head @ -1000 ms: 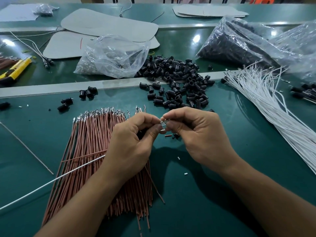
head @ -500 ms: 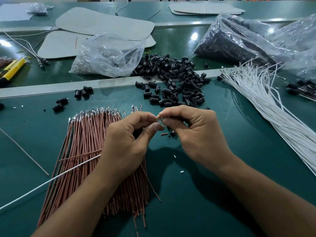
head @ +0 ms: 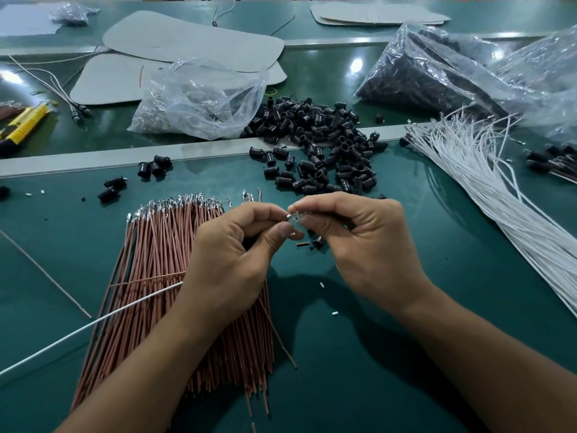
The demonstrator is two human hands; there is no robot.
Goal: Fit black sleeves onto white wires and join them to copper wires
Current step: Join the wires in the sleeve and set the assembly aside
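My left hand and my right hand meet above the green table, fingertips pinching a small shiny metal terminal between them. A white wire trails from under my left hand toward the lower left. A copper-coloured wire runs from beneath the left hand down to the right. Below the left hand lies a thick bundle of copper wires with silver tips. A heap of black sleeves lies just beyond my hands. A sheaf of white wires fans out at the right.
A clear plastic bag sits behind the sleeves, and larger bags of dark parts lie at the back right. A yellow utility knife is at the far left. Grey boards lie at the back. A metal strip crosses the table.
Both hands stay together at the same spot, working the small terminal between the fingertips. The view has shifted slightly.
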